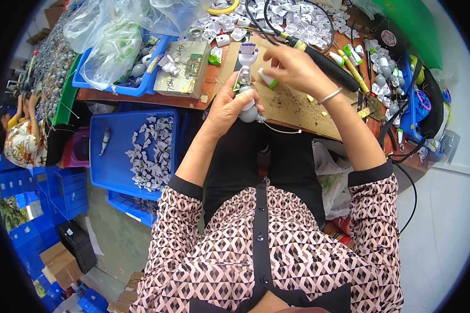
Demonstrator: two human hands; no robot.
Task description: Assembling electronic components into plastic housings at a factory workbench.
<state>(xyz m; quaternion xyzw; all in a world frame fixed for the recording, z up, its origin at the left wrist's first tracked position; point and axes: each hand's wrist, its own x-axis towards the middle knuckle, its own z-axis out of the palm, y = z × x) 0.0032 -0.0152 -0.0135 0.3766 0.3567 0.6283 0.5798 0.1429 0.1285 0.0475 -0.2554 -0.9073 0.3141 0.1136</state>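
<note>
My left hand (228,107) is closed around a white-and-grey plastic toy piece (248,60). The piece has purple tips at its top and rounded grey parts lower down, partly covered by my fingers. From its lower end a thin white cord (282,128) trails to the right. My right hand (295,68) hovers just to the right of it, fingers bent and apart. Beside my right thumb is a small white-and-green piece (268,78); whether they touch is unclear. Beneath both lies a brown cardboard sheet (297,107) with dark specks and crumbs.
A black-handled tool (331,68) with a cable lies behind my right hand. White parts (297,23) pile up at the back. A metal-topped box (183,68) and blue tray (115,86) stand left. Below, a blue bin (104,167) holds small parts. Another person (23,135) sits far left.
</note>
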